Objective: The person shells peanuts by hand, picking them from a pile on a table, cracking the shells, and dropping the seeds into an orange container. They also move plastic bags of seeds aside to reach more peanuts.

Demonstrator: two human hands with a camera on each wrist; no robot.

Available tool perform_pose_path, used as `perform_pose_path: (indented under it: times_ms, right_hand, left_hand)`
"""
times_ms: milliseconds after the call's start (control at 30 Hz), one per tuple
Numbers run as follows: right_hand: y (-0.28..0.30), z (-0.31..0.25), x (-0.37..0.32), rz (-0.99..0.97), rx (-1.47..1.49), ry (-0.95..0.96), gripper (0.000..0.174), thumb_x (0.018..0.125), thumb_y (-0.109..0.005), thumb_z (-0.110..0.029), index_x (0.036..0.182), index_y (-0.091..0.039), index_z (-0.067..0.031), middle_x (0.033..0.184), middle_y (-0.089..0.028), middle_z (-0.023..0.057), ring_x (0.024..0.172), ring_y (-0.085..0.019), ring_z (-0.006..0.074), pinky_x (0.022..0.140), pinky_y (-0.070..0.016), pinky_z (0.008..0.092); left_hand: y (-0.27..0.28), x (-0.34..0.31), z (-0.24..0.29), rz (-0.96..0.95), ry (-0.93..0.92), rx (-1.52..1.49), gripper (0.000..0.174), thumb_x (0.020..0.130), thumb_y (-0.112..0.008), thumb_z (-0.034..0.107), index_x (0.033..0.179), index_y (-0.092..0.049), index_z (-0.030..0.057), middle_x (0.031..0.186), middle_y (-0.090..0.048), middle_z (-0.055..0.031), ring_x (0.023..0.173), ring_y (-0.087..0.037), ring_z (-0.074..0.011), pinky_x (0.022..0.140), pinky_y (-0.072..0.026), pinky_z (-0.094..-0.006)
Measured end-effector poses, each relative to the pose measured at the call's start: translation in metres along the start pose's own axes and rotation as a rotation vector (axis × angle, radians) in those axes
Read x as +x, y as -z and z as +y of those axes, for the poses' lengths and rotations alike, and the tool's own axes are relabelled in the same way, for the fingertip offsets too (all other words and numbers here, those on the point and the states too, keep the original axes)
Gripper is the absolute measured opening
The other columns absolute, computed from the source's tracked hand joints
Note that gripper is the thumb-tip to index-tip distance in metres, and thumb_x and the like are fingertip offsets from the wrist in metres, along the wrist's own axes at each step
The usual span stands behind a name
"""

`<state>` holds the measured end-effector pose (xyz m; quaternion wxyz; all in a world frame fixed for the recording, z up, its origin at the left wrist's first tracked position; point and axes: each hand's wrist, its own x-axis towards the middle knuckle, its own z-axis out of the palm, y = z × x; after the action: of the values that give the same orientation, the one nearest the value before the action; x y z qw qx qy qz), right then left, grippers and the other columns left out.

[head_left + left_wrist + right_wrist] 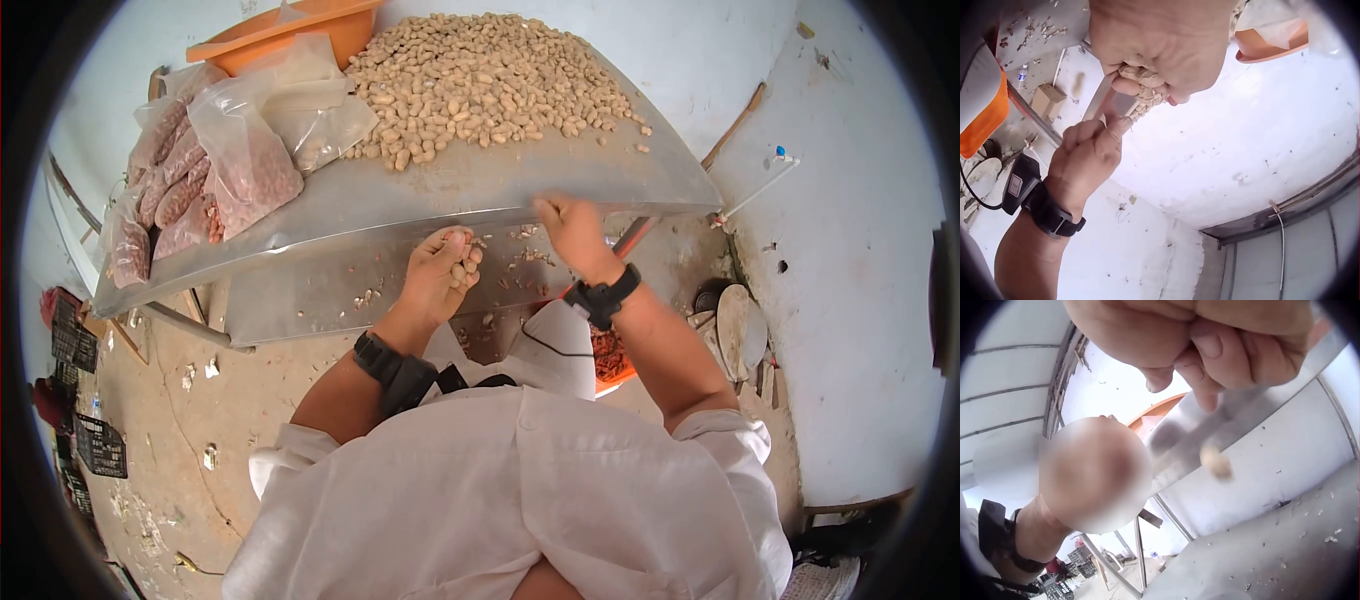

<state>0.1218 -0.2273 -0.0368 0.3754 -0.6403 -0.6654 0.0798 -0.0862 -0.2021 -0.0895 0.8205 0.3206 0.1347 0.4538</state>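
My left hand holds several unshelled peanuts in its curled fingers, in front of the metal table's near edge. Up close in the left wrist view, peanuts show between those fingers. Beside it to the right, my right hand is raised at the table edge with its fingers curled in. No object shows in its fingers in the right wrist view, where a blurred, pale shell-like piece hangs in the air just below the fingertips. A big heap of unshelled peanuts covers the back of the table.
Plastic bags of pinkish shelled peanuts lie on the table's left, with an orange basin behind. Shell bits dot a lower metal surface. An orange container sits by the right leg; black crates stand far left.
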Motion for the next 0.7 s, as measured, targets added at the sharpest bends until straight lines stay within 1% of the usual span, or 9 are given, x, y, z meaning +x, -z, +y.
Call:
perform_pose_path:
  times_ms: [67, 167, 267, 367, 500, 567, 667, 700]
  right_hand:
    - [0.005, 0.007, 0.025, 0.119, -0.167, 0.126, 0.021, 0.083, -0.053, -0.014, 0.095, -0.063, -0.0004, 0.083, -0.064, 0.0215, 0.078, -0.06, 0.04, 0.071, -0.0477, 0.0441]
    - [0.013, 0.011, 0.055, -0.028, -0.376, 0.097, 0.023, 0.077, -0.05, -0.008, 0.095, -0.063, -0.0015, 0.085, -0.063, 0.0215, 0.081, -0.06, 0.0397, 0.073, -0.0475, 0.0465]
    - [0.016, 0.017, 0.067, -0.197, -0.503, 0.09, 0.025, 0.075, -0.049, -0.009, 0.095, -0.063, -0.0028, 0.087, -0.063, 0.0213, 0.083, -0.06, 0.0389, 0.074, -0.047, 0.0469]
    - [0.02, 0.02, 0.063, -0.267, -0.555, 0.117, 0.026, 0.076, -0.047, -0.01, 0.095, -0.063, -0.0044, 0.088, -0.063, 0.0208, 0.084, -0.06, 0.0384, 0.074, -0.0467, 0.0466]
    - [0.031, 0.018, 0.041, -0.229, -0.505, 0.156, 0.023, 0.077, -0.05, -0.01, 0.095, -0.064, -0.0061, 0.087, -0.063, 0.0205, 0.083, -0.059, 0.0384, 0.074, -0.0467, 0.046]
    - [0.038, 0.017, 0.033, -0.212, -0.463, 0.175, 0.021, 0.078, -0.052, -0.011, 0.095, -0.064, -0.0064, 0.087, -0.063, 0.0203, 0.082, -0.059, 0.0383, 0.074, -0.0466, 0.0458]
    - [0.039, 0.024, 0.021, -0.182, -0.369, 0.198, 0.016, 0.079, -0.057, -0.013, 0.092, -0.064, -0.0065, 0.085, -0.064, 0.0178, 0.08, -0.06, 0.0365, 0.071, -0.0476, 0.0447]
    - [0.035, 0.03, 0.017, -0.098, -0.334, 0.234, 0.015, 0.079, -0.058, -0.014, 0.09, -0.064, -0.0065, 0.084, -0.064, 0.0168, 0.079, -0.06, 0.0359, 0.069, -0.0478, 0.044]
  left_hand:
    - [0.003, 0.0, -0.004, -0.005, 0.011, -0.015, 0.012, 0.093, -0.052, 0.018, 0.092, -0.056, 0.007, 0.074, -0.053, 0.0008, 0.076, -0.055, -0.0141, 0.056, -0.0446, -0.0244]
    - [0.002, -0.002, -0.005, 0.008, 0.004, -0.014, 0.013, 0.093, -0.053, 0.019, 0.092, -0.057, 0.007, 0.074, -0.053, 0.0009, 0.077, -0.055, -0.0141, 0.056, -0.0446, -0.0246]
    - [0.005, -0.002, -0.002, -0.001, -0.003, -0.002, 0.013, 0.093, -0.053, 0.019, 0.091, -0.057, 0.0069, 0.074, -0.053, 0.0009, 0.077, -0.055, -0.0142, 0.056, -0.0443, -0.0248]
    - [0.007, -0.005, 0.003, 0.0, -0.005, 0.002, 0.013, 0.093, -0.053, 0.019, 0.092, -0.058, 0.0068, 0.074, -0.053, 0.0009, 0.077, -0.055, -0.0143, 0.056, -0.0439, -0.0248]
    - [0.005, -0.007, 0.002, 0.041, -0.007, 0.003, 0.013, 0.093, -0.053, 0.018, 0.092, -0.058, 0.0067, 0.074, -0.053, 0.0006, 0.077, -0.055, -0.0145, 0.055, -0.0437, -0.0247]
    - [0.003, -0.006, -0.001, 0.021, 0.003, -0.013, 0.013, 0.093, -0.053, 0.018, 0.092, -0.058, 0.0067, 0.074, -0.053, 0.0005, 0.077, -0.055, -0.0145, 0.055, -0.0437, -0.0246]
    - [0.0, -0.004, -0.004, 0.0, 0.011, -0.019, 0.013, 0.093, -0.053, 0.018, 0.092, -0.058, 0.0068, 0.074, -0.053, 0.0006, 0.077, -0.055, -0.0145, 0.055, -0.0437, -0.0244]
    - [0.0, -0.005, -0.005, -0.003, 0.013, -0.021, 0.013, 0.093, -0.053, 0.018, 0.092, -0.058, 0.0069, 0.074, -0.053, 0.0006, 0.077, -0.055, -0.0145, 0.055, -0.0437, -0.0243]
